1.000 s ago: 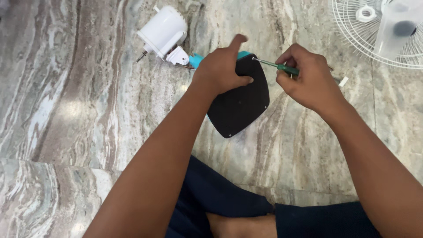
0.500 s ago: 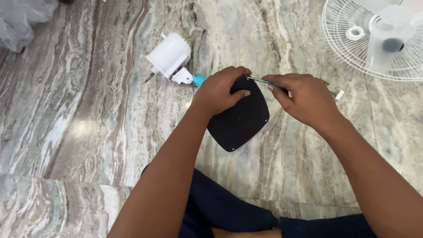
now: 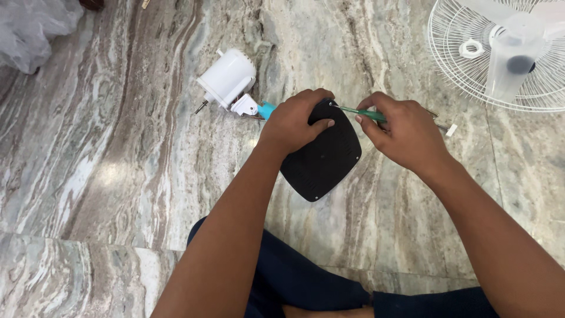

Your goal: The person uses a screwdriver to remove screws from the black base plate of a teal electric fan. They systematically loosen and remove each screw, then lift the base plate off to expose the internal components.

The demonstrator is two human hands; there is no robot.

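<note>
Base plate: a black, rounded-square fan base (image 3: 322,159) lies underside-up on the marble floor (image 3: 118,147), just right of centre frame, small screws showing at its corners.
Screwdriver: a slim green-handled screwdriver (image 3: 360,112) points toward 9 o'clock, its metal tip set at the upper corner of the base, at about 12 o'clock on the plate.
Right hand: the right hand (image 3: 403,132) is closed round the screwdriver's handle, fingers curled tight over it, thumb on top; most of the handle is hidden inside the fist.
Left hand: the left hand (image 3: 293,121) presses down on the base's upper-left edge, fingers bent over the rim and thumb flat on the black surface, clasping the plate in a firm, near-closed hold.
Motor housing: a white cylindrical motor housing (image 3: 226,76) with a short shaft lies at 10 o'clock from the base, joined to it by a white bracket and a teal neck (image 3: 266,109) beside the left hand.
Fan guard: a white wire fan guard (image 3: 465,70) rests at 2 o'clock, well apart from the base, with a translucent blade piece (image 3: 512,53) on it.
Plastic bag: a crumpled clear plastic bag (image 3: 32,26) sits at the far 10 o'clock corner.
Person: dark blue trousers (image 3: 294,277) fill the 6 o'clock edge.
</note>
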